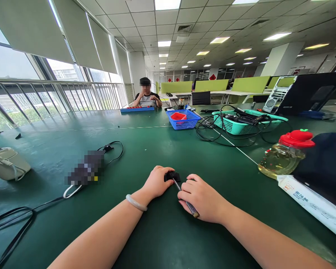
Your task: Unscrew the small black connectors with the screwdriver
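The blue basket (182, 124) stands on the green worktop (145, 149), with a red container (178, 116) inside it. Straight on the person's side of that basket, and well apart from it, is a small black part (171, 176), clamped between the fingers (161, 169) of the left hand (156, 183); whether it touches the surface below cannot be told. The right hand (203, 200) has its fingers closed around a slim metal tool (190, 207), which slants up to the black part, its narrow end at or against it. Just right of the blue basket is a turquoise basket (235, 129) heaped with black cables (248, 117). Nearer the person and farther right of the blue basket stand a red-lidded bottle (281, 160) and a white packet (310, 203). Left of it and nearer lie a blurred dark device (86, 168) and, farther left, a pale case (8, 163). Beyond the blue basket, to its left, a co-worker (148, 99) sits behind a long blue tray (137, 110).
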{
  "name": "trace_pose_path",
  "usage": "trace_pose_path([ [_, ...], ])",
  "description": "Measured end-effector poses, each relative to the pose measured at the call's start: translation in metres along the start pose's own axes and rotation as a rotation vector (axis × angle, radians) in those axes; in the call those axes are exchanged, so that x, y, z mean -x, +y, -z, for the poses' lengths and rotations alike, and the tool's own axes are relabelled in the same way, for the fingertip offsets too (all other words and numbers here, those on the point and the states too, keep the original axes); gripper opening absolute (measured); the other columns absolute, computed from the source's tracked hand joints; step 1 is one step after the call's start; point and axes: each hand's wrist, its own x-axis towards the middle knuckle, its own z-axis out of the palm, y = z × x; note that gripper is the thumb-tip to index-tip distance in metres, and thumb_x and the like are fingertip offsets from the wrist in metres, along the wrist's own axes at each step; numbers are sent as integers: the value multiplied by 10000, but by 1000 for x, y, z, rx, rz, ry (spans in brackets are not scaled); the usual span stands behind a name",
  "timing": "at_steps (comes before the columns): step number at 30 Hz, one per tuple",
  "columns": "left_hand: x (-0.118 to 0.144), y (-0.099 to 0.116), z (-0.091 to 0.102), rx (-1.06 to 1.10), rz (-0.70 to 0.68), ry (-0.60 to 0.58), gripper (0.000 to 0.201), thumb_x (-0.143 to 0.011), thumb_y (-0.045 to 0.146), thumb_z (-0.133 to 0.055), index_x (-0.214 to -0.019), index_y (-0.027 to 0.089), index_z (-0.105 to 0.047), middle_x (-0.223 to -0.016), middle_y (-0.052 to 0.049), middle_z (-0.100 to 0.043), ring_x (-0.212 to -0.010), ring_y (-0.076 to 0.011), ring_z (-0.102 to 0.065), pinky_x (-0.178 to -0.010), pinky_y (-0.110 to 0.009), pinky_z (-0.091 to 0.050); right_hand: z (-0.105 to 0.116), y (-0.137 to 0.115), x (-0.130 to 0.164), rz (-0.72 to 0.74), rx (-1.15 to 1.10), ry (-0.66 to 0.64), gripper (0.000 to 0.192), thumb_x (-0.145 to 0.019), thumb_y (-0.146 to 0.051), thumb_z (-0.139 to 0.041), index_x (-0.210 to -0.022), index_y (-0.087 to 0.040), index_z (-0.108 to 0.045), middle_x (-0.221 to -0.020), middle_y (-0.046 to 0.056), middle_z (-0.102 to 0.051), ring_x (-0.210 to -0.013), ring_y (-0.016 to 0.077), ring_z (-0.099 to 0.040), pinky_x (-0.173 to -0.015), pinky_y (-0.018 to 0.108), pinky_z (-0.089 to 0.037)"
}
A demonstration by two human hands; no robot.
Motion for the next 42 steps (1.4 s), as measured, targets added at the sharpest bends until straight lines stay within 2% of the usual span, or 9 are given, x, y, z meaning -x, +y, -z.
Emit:
trace_pose_path([
  [3,0,-1,-1,0,-5,-1,392,-779,230,-669,-1169,254,-670,-1127,-41,-702,-1149,-254,-555,-1026,-396,-453,0,-1,0,-12,22,1,138,-866,-193,-553,-743,-206,-613,-709,-5,-576,-657,145,-480,-881,356,-376],
  [9,0,-1,-1,15,11,-5,404,-773,253,-692,-1176,260,-664,-1148,-42,-695,-1145,-256,-558,-1027,-404,-452,3,-1,-3,-59,0,165,213,-907,-184,-514,-728,-199,-630,-634,-19,-545,-622,133,-461,-885,335,-367],
  [17,0,0,0,20,3,-5,415,-765,239,-700,-1177,252,-655,-1130,-41,-701,-1132,-254,-568,-1024,-400,-455,6,-2,-4,-52,-2,222,217,-909,-174,-508,-734,-195,-635,-636,-17,-555,-624,133,-471,-895,341,-372],
  [23,0,0,0,16,-7,-4,386,-769,244,-692,-1153,259,-658,-1121,-33,-704,-1127,-258,-574,-1017,-403,-458,6,-1,-3,-78,-34,175,231,-908,-184,-503,-717,-201,-634,-617,-19,-547,-601,131,-471,-881,342,-377],
  [28,0,1,0,21,-22,2,343,-779,247,-683,-1121,260,-665,-1111,-29,-705,-1099,-255,-581,-999,-406,-461,7,0,-2,-89,-59,225,230,-919,-182,-496,-737,-199,-636,-621,-18,-566,-608,129,-488,-881,344,-379],
  [38,0,0,-1,12,-19,4,351,-775,267,-685,-1125,258,-657,-1077,-35,-708,-1086,-253,-589,-989,-397,-472,6,4,0,-132,-96,229,220,-918,-183,-491,-755,-188,-639,-631,-13,-582,-597,124,-495,-869,353,-399],
  [42,0,0,0,15,-14,-3,355,-774,267,-685,-1128,261,-654,-1068,-32,-709,-1091,-250,-585,-986,-390,-472,4,6,0,-186,-150,180,213,-921,-190,-489,-776,-189,-645,-663,-4,-611,-623,130,-520,-857,360,-412],
])
